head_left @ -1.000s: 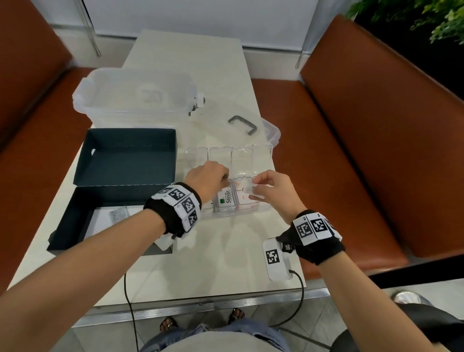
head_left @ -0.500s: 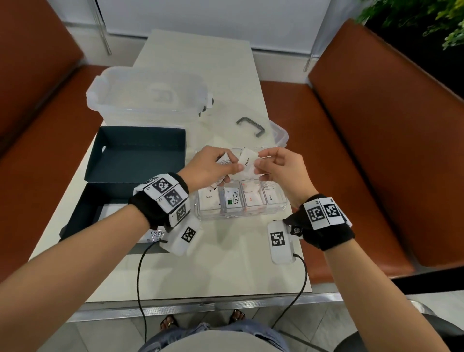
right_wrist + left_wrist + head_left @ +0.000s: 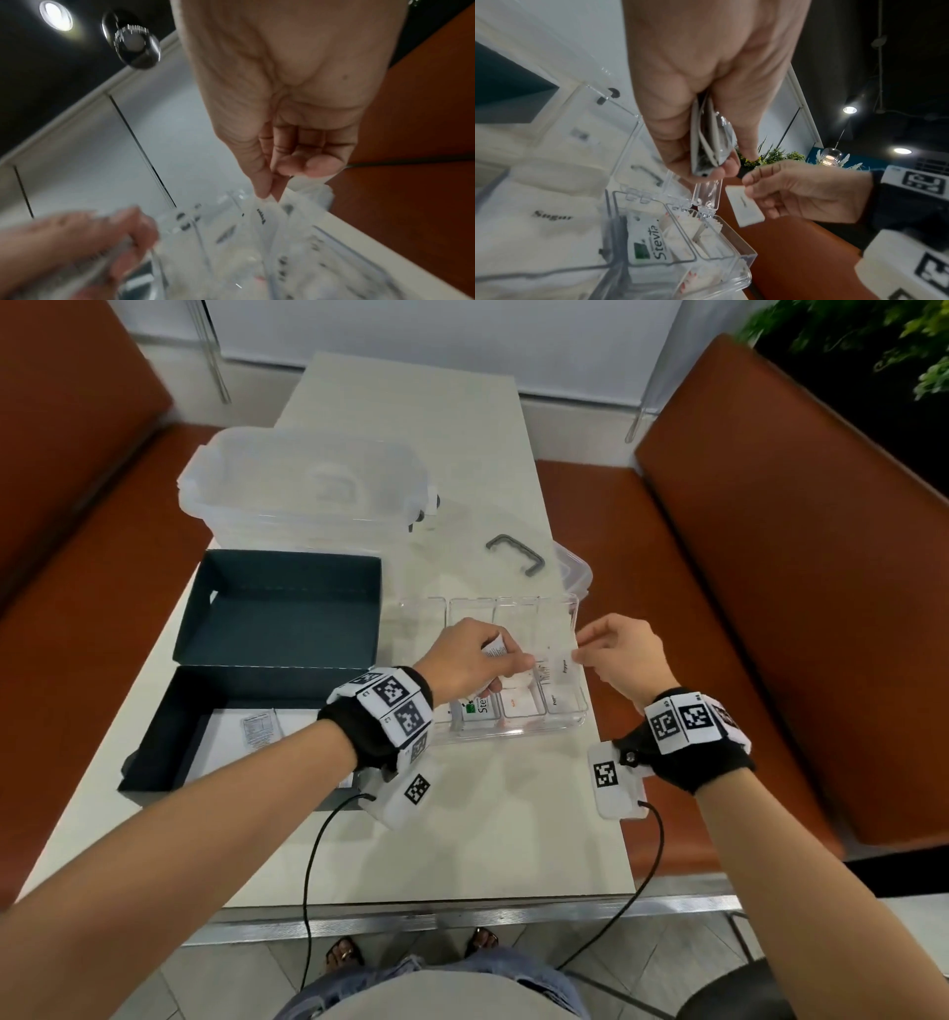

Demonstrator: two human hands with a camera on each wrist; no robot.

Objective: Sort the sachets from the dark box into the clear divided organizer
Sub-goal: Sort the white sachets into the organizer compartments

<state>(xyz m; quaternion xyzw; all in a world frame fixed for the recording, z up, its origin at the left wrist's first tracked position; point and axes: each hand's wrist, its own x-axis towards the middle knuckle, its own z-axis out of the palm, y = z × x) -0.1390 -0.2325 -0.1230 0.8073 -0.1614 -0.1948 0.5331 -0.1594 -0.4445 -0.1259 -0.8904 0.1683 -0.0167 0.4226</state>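
Observation:
My left hand (image 3: 513,660) hovers over the clear divided organizer (image 3: 513,737) and grips a small stack of white sachets (image 3: 708,142) between thumb and fingers. Just to its right, my right hand (image 3: 580,654) pinches a single white pepper sachet (image 3: 562,666) by its edge above the rightmost compartment. In the front compartments lie a Stevia sachet (image 3: 649,241), sugar sachets and others. The dark box (image 3: 154,742) sits at the left with a few sachets (image 3: 262,731) in its base; its lid (image 3: 277,608) lies behind it.
A large clear plastic tub (image 3: 303,480) stands at the back of the table. Its lid with a grey handle (image 3: 516,552) lies behind the organizer. Orange benches (image 3: 770,608) flank the table, and the organizer sits close to the right edge.
Both hands rose from the organizer's front compartments. My right hand pulled one sachet off the left hand's stack and moved it right, so the hands are now apart.

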